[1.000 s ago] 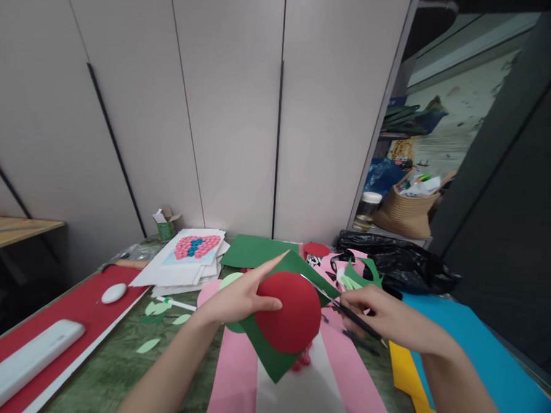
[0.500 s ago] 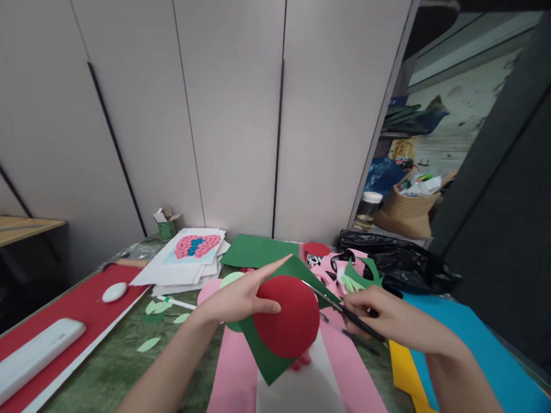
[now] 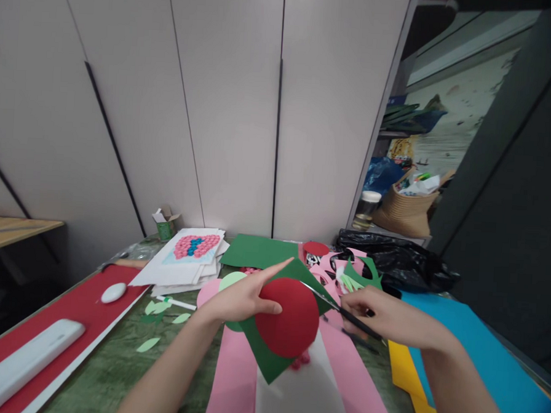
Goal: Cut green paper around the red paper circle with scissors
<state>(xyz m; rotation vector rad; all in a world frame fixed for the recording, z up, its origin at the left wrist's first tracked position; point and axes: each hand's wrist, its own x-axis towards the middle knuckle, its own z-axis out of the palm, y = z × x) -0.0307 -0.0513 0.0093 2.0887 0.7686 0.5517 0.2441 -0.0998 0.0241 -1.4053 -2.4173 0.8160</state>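
Observation:
My left hand (image 3: 247,294) pinches a red paper circle (image 3: 290,321) laid over a piece of green paper (image 3: 269,365), its thumb on top of the red and the other fingers stretched behind. My right hand (image 3: 367,310) grips a pair of scissors (image 3: 344,310) with dark handles. The blades (image 3: 315,290) lie along the upper right edge of the circle, across the green paper. Both papers are held up above a pink sheet (image 3: 233,383) and a pale grey-white sheet (image 3: 300,396). Small red-pink balls (image 3: 301,359) show just below the circle.
Pink and green paper offcuts (image 3: 341,271) lie at the back right beside a black plastic bag (image 3: 397,259). Blue paper (image 3: 471,352) and yellow paper (image 3: 409,383) lie under my right arm. White sheets (image 3: 179,275), leaf-shaped cutouts (image 3: 148,344) and a red mat (image 3: 89,311) are to the left.
Very little differs. The scissors and my right hand have shifted slightly left at the circle's edge, and the whole view has moved a touch. Both hands keep their hold.

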